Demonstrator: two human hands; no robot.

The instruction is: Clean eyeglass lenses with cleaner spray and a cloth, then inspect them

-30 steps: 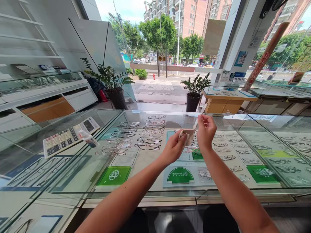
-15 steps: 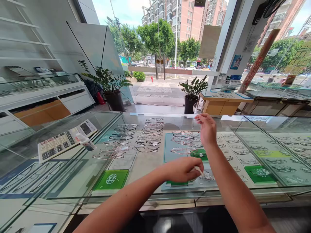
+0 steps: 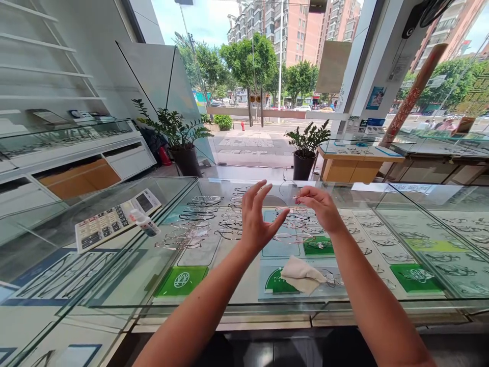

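Note:
My right hand is raised over the glass counter, thumb and fingers pinched on a thin-framed pair of eyeglasses. The lenses are nearly see-through, so their outline is hard to make out. Beside them, on the left, my left hand is up with its fingers spread and nothing in it. A crumpled beige cloth lies on the countertop below both hands. Under the glass, several rows of eyeglass frames are laid out.
At the left a calculator rests on the counter, with a small white bottle against its near edge. Green cards lie in the display. Beyond the counter stand potted plants and a glass door.
My left hand has let go of the cloth and risen toward the eyeglasses, its fingers opening. My right hand has brought the eyeglasses slightly left and lower.

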